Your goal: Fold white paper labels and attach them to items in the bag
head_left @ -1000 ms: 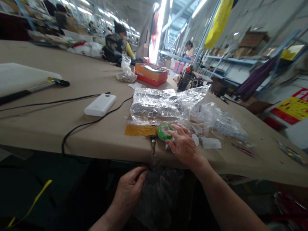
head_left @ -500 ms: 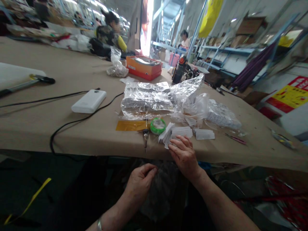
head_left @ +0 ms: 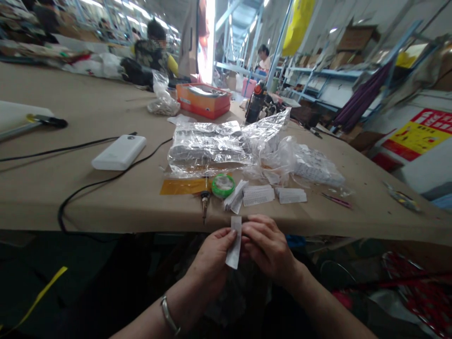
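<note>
My left hand point(head_left: 211, 256) pinches a narrow white label strip point(head_left: 233, 254) between thumb and fingers, just in front of the table edge. The strip stands nearly upright. My right hand point(head_left: 271, 247) is close against its right side with fingers curled together; whatever is between those fingertips is hidden. Just beyond the hands lie a fanned stack of white labels point(head_left: 235, 197), a second stack of labels point(head_left: 259, 195) and a smaller label pile point(head_left: 291, 195). A green round tin point(head_left: 222, 185) and a soldering iron point(head_left: 205, 202) with its tip toward me lie to their left.
Clear plastic bags point(head_left: 208, 146) of parts lie behind the labels. A white power bank point(head_left: 119, 152) and black cable point(head_left: 84, 188) are left; tweezers point(head_left: 337, 200) and cutters point(head_left: 402, 197) right. An orange box point(head_left: 203, 101) and a bottle point(head_left: 254, 103) stand farther back. Co-workers sit beyond.
My right hand has come back from the label stack toward my left hand. A white label strip is now in my left hand's pinch. The view has shifted slightly right.
</note>
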{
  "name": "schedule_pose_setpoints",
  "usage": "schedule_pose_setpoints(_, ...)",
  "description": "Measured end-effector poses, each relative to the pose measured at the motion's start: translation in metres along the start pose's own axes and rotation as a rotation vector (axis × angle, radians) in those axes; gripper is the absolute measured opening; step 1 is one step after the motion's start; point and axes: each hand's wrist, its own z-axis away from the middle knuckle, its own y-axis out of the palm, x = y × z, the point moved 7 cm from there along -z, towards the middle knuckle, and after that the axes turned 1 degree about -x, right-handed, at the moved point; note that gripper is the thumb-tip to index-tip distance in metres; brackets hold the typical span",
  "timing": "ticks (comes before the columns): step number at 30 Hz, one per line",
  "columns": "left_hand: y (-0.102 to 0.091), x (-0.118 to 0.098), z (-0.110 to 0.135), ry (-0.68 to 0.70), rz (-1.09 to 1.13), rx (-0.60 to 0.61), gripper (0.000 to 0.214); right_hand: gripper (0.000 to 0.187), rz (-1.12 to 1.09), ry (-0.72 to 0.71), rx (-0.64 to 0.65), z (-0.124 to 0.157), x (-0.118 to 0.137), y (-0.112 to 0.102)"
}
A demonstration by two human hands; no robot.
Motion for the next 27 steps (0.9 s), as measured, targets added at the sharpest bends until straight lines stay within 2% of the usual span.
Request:
schedule_pose_setpoints(3,-0.006,0.001,0.003,-0.020,-0.115,-0.084,0.006,0.048,0.210,0.214,0.017,-0.007,-0.035,0.001)
schedule_pose_setpoints(5,-0.008,0.000,0.005,-0.018,-0.168,-0.115,0.007,0.052,0.323,0.267,0.081,-0.009,-0.049,0.007)
schedule_pose_setpoints(7,-0.011,0.000,0.006,-0.016,-0.193,-0.134,0.006,0.042,0.357,0.252,0.113,-0.008,-0.054,0.012)
schedule_pose_setpoints(10,-0.014,0.001,0.004,-0.032,-0.215,-0.151,0.005,0.023,0.297,0.210,0.031,-0.004,-0.054,0.010)
schedule_pose_setpoints(14,-0.011,0.002,0.004,-0.078,-0.184,-0.145,0.005,0.014,0.065,0.169,-0.145,0.003,-0.046,-0.001)
schedule_pose_setpoints(16,-0.006,0.002,0.004,-0.098,-0.144,-0.107,0.006,0.013,-0.068,0.107,-0.171,0.004,-0.034,-0.003)
schedule_pose_setpoints(18,0.001,0.002,0.005,-0.098,-0.084,-0.041,0.007,0.012,-0.166,0.008,-0.136,0.006,-0.017,-0.001)
schedule_pose_setpoints(21,0.007,0.001,0.005,-0.070,0.018,0.020,0.006,0.012,-0.196,-0.114,-0.039,0.012,0.007,0.008)
schedule_pose_setpoints(24,0.007,0.005,0.005,-0.066,0.045,0.046,0.006,0.013,-0.164,-0.153,0.021,0.018,0.020,0.014)
schedule_pose_setpoints(27,0.005,0.008,0.005,-0.070,-0.001,0.045,0.004,0.014,-0.161,-0.149,0.049,0.021,0.023,0.012)
